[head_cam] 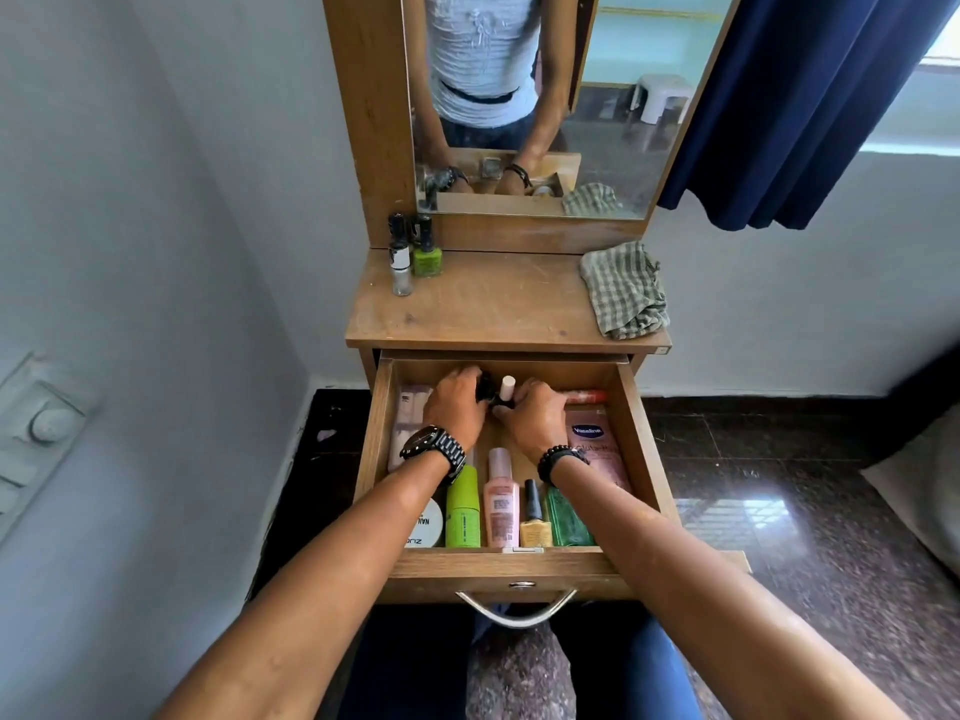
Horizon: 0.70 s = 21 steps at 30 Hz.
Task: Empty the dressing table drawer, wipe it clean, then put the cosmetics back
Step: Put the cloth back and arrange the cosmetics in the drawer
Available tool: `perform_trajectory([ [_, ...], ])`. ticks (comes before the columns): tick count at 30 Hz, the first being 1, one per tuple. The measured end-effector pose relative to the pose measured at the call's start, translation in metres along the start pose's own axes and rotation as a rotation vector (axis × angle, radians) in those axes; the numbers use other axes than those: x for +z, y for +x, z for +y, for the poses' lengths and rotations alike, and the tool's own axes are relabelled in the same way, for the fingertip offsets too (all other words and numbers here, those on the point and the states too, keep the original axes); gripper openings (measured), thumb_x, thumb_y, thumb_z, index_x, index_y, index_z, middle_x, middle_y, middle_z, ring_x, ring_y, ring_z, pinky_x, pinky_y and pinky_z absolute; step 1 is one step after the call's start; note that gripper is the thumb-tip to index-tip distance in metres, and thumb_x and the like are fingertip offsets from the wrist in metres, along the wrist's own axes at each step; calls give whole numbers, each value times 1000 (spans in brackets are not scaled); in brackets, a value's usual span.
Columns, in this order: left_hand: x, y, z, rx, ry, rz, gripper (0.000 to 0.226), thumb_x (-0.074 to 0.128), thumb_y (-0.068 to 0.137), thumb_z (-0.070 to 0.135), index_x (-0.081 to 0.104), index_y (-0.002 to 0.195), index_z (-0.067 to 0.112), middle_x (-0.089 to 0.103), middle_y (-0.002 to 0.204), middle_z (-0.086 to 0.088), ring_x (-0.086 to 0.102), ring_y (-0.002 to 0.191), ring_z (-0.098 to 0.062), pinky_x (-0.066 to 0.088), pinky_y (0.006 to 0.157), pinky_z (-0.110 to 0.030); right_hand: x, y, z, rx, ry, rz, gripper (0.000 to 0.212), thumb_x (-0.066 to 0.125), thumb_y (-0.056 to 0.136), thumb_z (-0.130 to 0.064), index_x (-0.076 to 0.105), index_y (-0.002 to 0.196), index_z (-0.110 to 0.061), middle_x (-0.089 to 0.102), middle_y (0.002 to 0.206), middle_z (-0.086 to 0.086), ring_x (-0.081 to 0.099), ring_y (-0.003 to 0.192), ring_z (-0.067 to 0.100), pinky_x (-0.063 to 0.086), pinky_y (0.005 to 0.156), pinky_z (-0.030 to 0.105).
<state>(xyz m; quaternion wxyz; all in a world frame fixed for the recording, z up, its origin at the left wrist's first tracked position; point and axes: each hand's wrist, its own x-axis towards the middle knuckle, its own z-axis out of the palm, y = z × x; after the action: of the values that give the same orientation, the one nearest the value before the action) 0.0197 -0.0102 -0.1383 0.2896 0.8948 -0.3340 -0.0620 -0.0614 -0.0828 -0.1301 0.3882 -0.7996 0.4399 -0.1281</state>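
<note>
"Vaseline" on pink pouch [597, 449]; round tin [425, 527], perhaps "NAIL"

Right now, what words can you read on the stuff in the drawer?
"Vaseline" on the pink sachet.
"NAIL" and "ZU..." on the white round tin, partly hidden by the arm.
Print on the green tube, the pink bottle and the yellow polish: too small to read.

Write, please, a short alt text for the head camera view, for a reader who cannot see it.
Both hands reach into the open drawer of a wooden dressing table: the left hand grips a dark item, the right hand a white-capped bottle. More cosmetics lie in the drawer; nail polish bottles and a checked cloth sit on top, below a mirror.
</note>
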Motion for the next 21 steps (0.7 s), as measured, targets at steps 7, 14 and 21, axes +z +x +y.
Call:
perform_trajectory([
  [7,5,3,1,-9,-8,26,30,57,86,8,50,115,7,60,113,-15,60,102,-33,49,77,-40,3,3,3,-28,37,-3,23,74,74,-9,61,92,-4,69,95,17,65,93,32,52,80,35],
  [14,4,2,4,-16,-59,53,26,53,84,-1,47,109,4,61,104,-19,62,91,-36,51,71,-42,6,5,8,-35,79,-4,22,73,75,-10,60,92,-8,70,88,14,65,87,29,53,81,38],
  [21,-15,-5,-7,-19,-119,123,17,50,79,-9,55,87,5,63,82,-13,60,76,-27,45,61,-31,5,8,9,-55,71,-25,24,69,78,-6,62,101,-12,70,90,13,65,87,26,52,81,30],
])
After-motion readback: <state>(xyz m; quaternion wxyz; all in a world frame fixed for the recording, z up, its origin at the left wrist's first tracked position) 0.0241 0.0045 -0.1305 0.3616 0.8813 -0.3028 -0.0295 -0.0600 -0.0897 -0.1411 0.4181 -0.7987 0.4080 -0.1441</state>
